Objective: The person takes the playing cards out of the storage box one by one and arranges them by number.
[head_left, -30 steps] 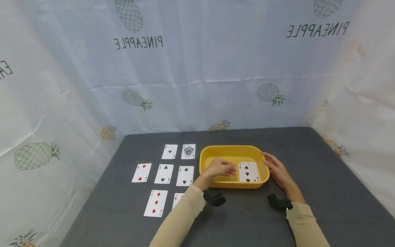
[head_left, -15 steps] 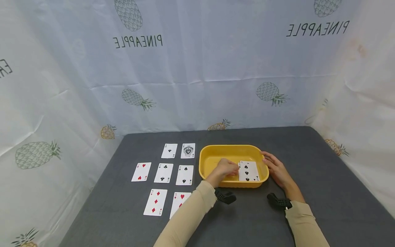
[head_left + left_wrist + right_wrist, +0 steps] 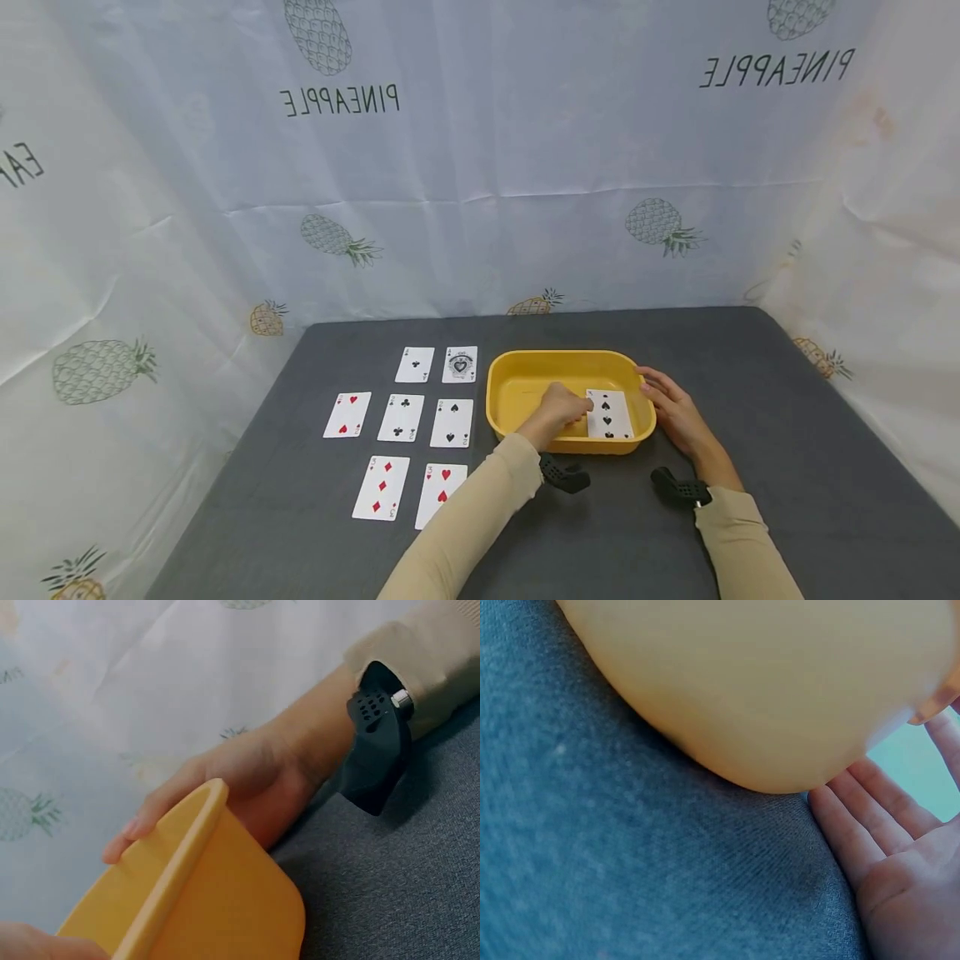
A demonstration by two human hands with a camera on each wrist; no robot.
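A yellow tray (image 3: 525, 367) stands on the dark table, with white playing cards (image 3: 617, 414) lying face up in its right half, the top one showing spades. My left hand (image 3: 558, 407) reaches into the tray, fingers curled, the fingertips pinching at the left edge of the top card; the thumb is hidden. Only a bit of that hand (image 3: 45, 943) enters the left wrist view. Against the tray's right end rests my right hand (image 3: 675, 415), its fingers fairly straight along the wall. In the right wrist view those fingers (image 3: 870, 814) touch the tray's outside.
To the left of the tray, several playing cards lie face up in rows: aces such as the ace of clubs (image 3: 414, 365) at the back, twos such as the two of hearts (image 3: 347, 415), then the three of diamonds (image 3: 381, 488). The left sleeve partly covers the three of hearts (image 3: 441, 493).
My left hand has moved right within the tray onto the cards' left edge, its fingers curling in. More of the three of hearts shows. The right hand has stayed on the tray.
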